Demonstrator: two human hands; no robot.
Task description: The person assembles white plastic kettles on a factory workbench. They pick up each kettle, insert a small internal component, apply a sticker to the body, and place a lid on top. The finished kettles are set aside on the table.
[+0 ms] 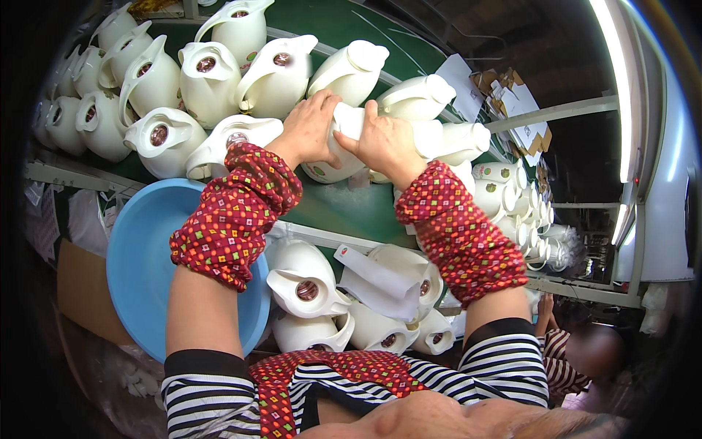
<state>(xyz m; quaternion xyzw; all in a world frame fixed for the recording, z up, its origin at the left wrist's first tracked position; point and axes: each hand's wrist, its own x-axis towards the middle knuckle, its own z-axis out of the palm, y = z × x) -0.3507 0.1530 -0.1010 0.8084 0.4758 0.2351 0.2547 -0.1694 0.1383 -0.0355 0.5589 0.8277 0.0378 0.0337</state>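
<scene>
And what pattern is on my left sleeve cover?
Your left sleeve cover is dark red with small multicoloured squares, best seen in the head view.

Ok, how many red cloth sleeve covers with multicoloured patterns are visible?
2: the left sleeve cover around the left forearm, the right sleeve cover around the right forearm. Others may be hidden.

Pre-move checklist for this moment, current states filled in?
1. Left hand on the white jug: ok, at its left side.
2. Right hand on the same jug: ok, thumb near its top.
3. Top seated squarely: cannot tell, the hands partly cover it.
4. Room around the jug: not ok, other jugs crowd close behind it.
5. Upper-left jugs capped: not ok, round openings show.
6. Left sleeve off the blue basin: cannot tell, they overlap in view.
</scene>
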